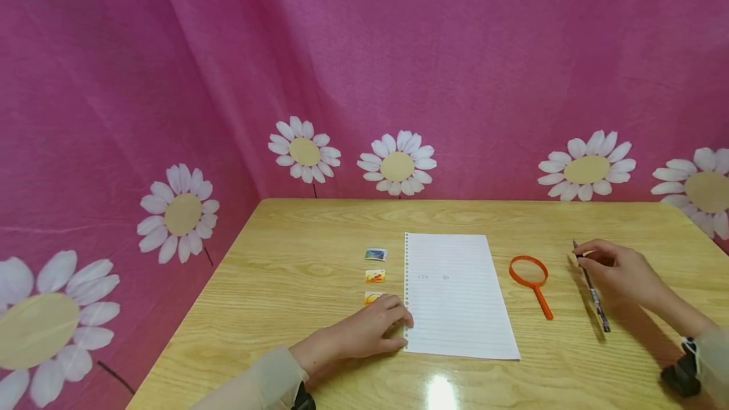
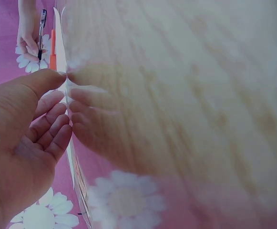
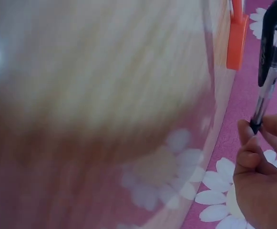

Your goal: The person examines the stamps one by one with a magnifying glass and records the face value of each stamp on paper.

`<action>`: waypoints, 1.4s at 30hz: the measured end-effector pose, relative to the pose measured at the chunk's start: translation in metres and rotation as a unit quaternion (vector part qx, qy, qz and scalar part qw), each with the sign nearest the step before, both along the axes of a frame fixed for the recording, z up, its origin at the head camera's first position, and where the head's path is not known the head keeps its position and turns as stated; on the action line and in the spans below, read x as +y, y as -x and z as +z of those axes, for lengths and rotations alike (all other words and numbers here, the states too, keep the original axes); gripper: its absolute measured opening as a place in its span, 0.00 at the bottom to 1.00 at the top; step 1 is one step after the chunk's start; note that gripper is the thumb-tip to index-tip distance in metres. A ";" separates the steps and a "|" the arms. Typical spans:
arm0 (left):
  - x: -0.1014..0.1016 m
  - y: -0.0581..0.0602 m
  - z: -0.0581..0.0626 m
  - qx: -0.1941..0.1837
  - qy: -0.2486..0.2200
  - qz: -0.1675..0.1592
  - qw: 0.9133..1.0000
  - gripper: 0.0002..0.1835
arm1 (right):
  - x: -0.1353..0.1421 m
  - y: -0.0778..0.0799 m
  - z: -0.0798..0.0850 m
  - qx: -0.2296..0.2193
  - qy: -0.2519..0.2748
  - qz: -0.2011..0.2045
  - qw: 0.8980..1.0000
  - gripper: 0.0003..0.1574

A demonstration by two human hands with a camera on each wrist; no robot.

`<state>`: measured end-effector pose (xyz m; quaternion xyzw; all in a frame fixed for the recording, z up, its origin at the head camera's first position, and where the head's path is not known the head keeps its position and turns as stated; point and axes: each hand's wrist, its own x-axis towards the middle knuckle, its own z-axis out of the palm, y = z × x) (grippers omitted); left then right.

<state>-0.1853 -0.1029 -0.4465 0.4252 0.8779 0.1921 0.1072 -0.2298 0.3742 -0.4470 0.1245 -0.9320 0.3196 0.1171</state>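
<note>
My right hand (image 1: 623, 271) pinches a pen (image 1: 592, 296) near its far end, right of the magnifying glass. In the right wrist view the capped end of the pen (image 3: 270, 52) points away from the fingers. A lined, hole-punched sheet of paper (image 1: 458, 309) lies in the middle of the table, with faint writing on its upper part. My left hand (image 1: 370, 331) rests by the sheet's lower left edge, fingers loosely bent and fingertips at the punched holes. It partly covers the lowest of three small stamp-like pictures, a yellow one (image 1: 372, 298).
An orange magnifying glass (image 1: 541, 299) lies between the sheet and the pen. Above the yellow picture are a red-and-yellow one (image 1: 375, 276) and a blue-green one (image 1: 376, 255). A pink curtain with daisies (image 1: 484, 81) hangs behind and left of the wooden table (image 1: 296, 258).
</note>
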 end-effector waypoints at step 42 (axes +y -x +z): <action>-0.006 0.006 0.001 -0.004 -0.037 0.047 0.998 0.13 | -0.015 0.023 -0.015 0.107 -0.142 0.150 0.973 0.13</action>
